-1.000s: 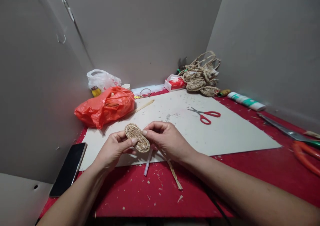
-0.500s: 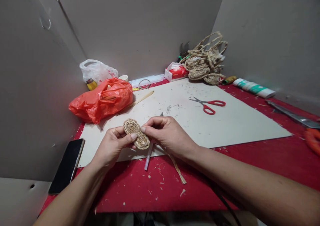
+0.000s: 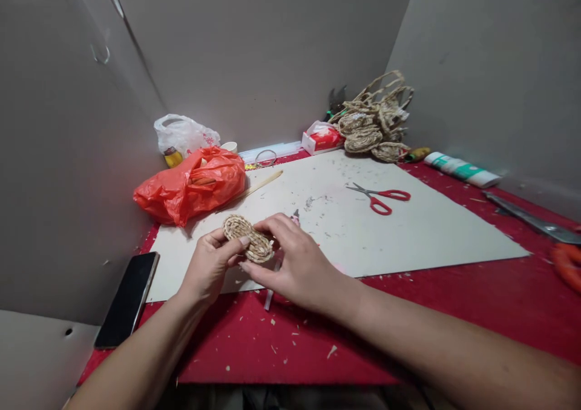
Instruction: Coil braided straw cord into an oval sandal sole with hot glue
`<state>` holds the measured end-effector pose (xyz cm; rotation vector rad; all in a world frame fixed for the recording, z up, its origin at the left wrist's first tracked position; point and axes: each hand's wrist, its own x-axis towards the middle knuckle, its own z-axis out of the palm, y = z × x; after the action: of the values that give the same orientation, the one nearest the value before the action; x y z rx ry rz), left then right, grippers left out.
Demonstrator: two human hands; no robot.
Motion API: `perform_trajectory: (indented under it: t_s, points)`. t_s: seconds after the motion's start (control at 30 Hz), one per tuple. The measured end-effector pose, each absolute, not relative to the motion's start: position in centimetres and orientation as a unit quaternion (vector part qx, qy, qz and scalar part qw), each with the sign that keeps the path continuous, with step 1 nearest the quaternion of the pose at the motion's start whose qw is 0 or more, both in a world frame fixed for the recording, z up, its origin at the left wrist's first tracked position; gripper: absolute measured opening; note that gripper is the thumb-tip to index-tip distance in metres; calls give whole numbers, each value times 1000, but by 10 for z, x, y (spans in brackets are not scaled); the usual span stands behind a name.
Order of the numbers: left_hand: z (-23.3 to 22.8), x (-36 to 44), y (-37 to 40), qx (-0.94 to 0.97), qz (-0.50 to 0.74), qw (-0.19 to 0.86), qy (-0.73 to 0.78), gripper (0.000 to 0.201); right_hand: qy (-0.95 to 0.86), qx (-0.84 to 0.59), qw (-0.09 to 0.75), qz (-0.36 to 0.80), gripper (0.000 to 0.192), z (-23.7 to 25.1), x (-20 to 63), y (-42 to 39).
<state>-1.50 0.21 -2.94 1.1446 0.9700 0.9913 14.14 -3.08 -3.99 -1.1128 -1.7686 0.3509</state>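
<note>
1. Head view, looking down: my left hand point(image 3: 209, 264) pinches the woven oval coil point(image 3: 248, 246), thumb on top and fingers curled under its near end.
2. My right hand point(image 3: 290, 263) is half closed over the coil's right end, fingertips pressing on its rim; I cannot tell whether it grips anything underneath.
3. I hold the coil just above the near edge of the pale board point(image 3: 408, 228), over its left corner.
4. A thin white stick point(image 3: 269, 300) pokes out below my right hand, crossing the board's edge onto the red table point(image 3: 454, 313).
5. Left is tight: the phone point(image 3: 128, 298) lies at the table's left edge against the grey wall, and the orange bag point(image 3: 193, 183) sits just behind my hands.
6. Right is open: bare board runs to the red scissors point(image 3: 380, 197), well apart from my hands.
7. At the far wall, a pile of woven pieces point(image 3: 374, 128) fills the corner.
</note>
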Motion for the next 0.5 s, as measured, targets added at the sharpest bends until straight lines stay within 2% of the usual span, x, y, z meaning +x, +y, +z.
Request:
perform_trajectory:
  t_s: [0.17,0.33,0.5]
  points:
    - [-29,-11,-6,499,437,613,430,19,-746,-474,465,40,20,-50,139,-30]
    - [-23,-16,-9,533,412,612,415,25,-763,-456,457,2,16,-44,143,-30]
    - [-23,-18,-9,535,410,605,424,19,-778,-446,442,-20,14,-41,145,-32]
